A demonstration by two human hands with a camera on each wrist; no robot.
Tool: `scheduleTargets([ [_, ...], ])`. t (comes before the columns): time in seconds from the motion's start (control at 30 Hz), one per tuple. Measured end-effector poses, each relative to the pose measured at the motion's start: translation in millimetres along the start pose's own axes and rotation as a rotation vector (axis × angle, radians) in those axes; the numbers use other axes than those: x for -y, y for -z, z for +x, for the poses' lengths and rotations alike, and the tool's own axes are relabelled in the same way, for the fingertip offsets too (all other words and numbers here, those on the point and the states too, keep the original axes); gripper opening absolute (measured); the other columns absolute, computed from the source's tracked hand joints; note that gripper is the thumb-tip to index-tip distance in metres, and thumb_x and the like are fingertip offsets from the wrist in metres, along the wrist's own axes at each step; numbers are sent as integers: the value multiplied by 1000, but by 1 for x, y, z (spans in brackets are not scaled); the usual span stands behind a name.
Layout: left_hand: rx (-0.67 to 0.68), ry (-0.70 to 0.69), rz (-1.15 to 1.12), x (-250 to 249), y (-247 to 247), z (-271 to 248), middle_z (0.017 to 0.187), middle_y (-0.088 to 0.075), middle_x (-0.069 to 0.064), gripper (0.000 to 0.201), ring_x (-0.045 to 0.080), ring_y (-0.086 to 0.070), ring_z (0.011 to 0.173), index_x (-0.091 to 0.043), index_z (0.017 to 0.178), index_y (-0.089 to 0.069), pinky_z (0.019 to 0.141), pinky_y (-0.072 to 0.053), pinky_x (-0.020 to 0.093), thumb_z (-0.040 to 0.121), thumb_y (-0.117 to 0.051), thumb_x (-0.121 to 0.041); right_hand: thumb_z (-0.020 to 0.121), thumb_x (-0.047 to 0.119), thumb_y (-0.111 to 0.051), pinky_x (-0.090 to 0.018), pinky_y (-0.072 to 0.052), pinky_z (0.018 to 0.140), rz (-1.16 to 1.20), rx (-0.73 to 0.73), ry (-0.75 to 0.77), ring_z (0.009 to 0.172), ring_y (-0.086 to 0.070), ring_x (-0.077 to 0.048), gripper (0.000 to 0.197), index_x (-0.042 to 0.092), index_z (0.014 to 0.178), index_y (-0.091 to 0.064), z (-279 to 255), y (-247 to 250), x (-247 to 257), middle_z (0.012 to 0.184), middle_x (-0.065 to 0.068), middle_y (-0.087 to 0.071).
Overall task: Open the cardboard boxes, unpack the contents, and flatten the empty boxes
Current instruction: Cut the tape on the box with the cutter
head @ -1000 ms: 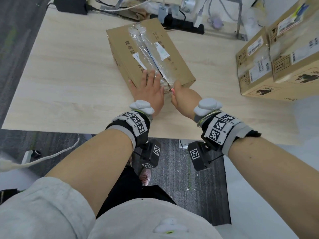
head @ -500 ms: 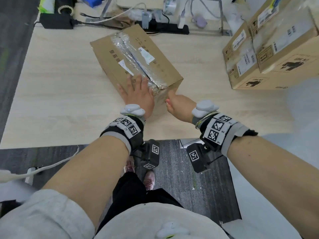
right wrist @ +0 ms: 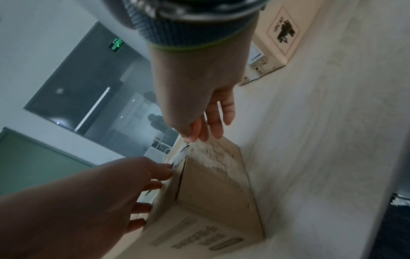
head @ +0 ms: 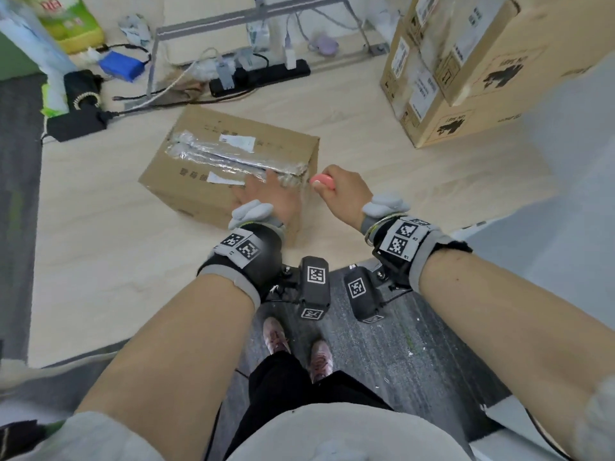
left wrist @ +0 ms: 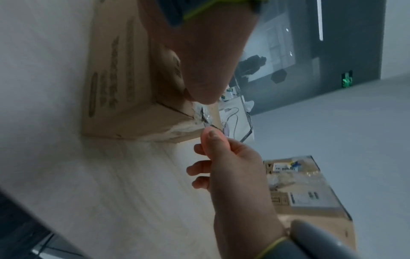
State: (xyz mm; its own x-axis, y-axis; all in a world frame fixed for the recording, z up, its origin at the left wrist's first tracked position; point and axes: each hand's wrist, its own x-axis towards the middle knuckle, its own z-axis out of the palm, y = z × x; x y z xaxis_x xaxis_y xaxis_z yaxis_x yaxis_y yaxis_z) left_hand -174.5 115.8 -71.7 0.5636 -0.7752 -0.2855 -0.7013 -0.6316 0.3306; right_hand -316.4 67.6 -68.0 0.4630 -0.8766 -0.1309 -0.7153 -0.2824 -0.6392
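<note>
A brown cardboard box (head: pixel 213 181) lies on the pale wooden table (head: pixel 100 244), its top seam covered by crinkled clear tape (head: pixel 233 158) running left to right. My left hand (head: pixel 273 197) rests flat on the box top near its right end, fingers straight. My right hand (head: pixel 346 191) grips a small pink cutter (head: pixel 321 181) at the box's right end, level with the taped seam. In the left wrist view the right hand (left wrist: pixel 230 161) holds a thin blade tip against the taped corner of the box (left wrist: pixel 124 87). The right wrist view shows the left hand (right wrist: pixel 124 184) spread on the box (right wrist: pixel 213 192).
Two larger sealed cardboard boxes (head: pixel 466 78) are stacked at the table's right rear. A black power strip (head: pixel 263 78), cables, a black adapter (head: pixel 76 124) and a blue pack (head: pixel 121 65) crowd the back edge. Bare tabletop lies left of the box.
The box has been turned so its taped seam now runs left to right. My left hand stayed on top. My right hand moved to the box's right end with the cutter.
</note>
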Motion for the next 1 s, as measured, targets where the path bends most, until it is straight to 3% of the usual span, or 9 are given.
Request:
scheduleTargets([
  [0.03, -2, -17, 23, -3, -3, 0, 140, -37, 17, 49, 37, -37, 127, -23, 136, -46, 102, -32, 50, 90, -41, -39, 99, 29, -46, -31, -40, 70, 30, -8, -23, 90, -58, -27, 27, 7, 111, -55, 1, -2, -2, 101, -8, -64],
  [0.1, -185, -53, 55, -9, -10, 0, 127, -48, 16, 50, 33, -44, 115, -17, 116, -58, 95, -33, 43, 82, -27, -34, 99, 28, -44, -34, -46, 76, 97, -22, -67, 92, -59, -30, 28, 7, 114, -54, 0, -3, -6, 104, -12, -65],
  [0.17, -362, -160, 52, -15, -9, 0, 123, -54, 12, 42, 31, -50, 109, -17, 107, -63, 89, -34, 40, 82, -33, -29, 99, 26, -43, -39, -49, 78, 189, -36, -104, 84, -60, -29, 27, 9, 119, -49, -1, -4, -10, 98, -10, -65],
  [0.27, -232, -374, 202, -17, -10, 10, 136, -47, 4, 38, 26, -44, 122, -22, 126, -54, 97, -31, 39, 90, -43, -21, 98, 26, -43, -45, -51, 75, 302, -68, -140, 79, -59, -28, 22, 14, 117, -42, -2, -6, -15, 91, -9, -64],
  [0.37, -182, -461, 271, -15, -8, 19, 130, -52, 2, 30, 25, -53, 112, -22, 123, -54, 93, -34, 38, 95, -44, -21, 97, 27, -44, -48, -53, 76, 349, -85, -169, 89, -61, -28, 20, 15, 113, -41, -2, -6, -17, 94, -9, -64],
  [0.5, -71, -548, 437, -15, 5, 22, 132, -49, 3, 35, 27, -57, 110, -20, 131, -48, 97, -35, 43, 99, -36, -28, 98, 25, -45, -48, -54, 77, 389, -84, -169, 92, -63, -28, 22, 12, 115, -42, 0, -8, -17, 103, -7, -59],
  [0.77, 43, -623, 539, -24, 26, 31, 124, -49, 11, 35, 33, -56, 104, -10, 124, -48, 80, -40, 35, 100, -36, -32, 98, 21, -44, -49, -54, 73, 458, -116, -149, 89, -64, -30, 21, 10, 116, -43, 15, -10, -6, 102, -8, -58],
  [0.93, 78, -566, 567, -26, 31, 31, 125, -48, 13, 39, 34, -50, 111, -15, 124, -46, 87, -42, 44, 99, -37, -44, 97, 24, -46, -36, -51, 63, 388, -79, -146, 70, -56, -21, 16, 14, 109, -44, 25, -10, -4, 89, -5, -61],
  [1.0, 111, -563, 558, -29, 33, 34, 127, -48, 15, 43, 35, -48, 114, -13, 125, -45, 91, -40, 42, 97, -41, -46, 95, 23, -47, -31, -47, 57, 357, -77, -153, 65, -54, -22, 13, 15, 105, -44, 29, -10, -6, 84, -5, -61],
])
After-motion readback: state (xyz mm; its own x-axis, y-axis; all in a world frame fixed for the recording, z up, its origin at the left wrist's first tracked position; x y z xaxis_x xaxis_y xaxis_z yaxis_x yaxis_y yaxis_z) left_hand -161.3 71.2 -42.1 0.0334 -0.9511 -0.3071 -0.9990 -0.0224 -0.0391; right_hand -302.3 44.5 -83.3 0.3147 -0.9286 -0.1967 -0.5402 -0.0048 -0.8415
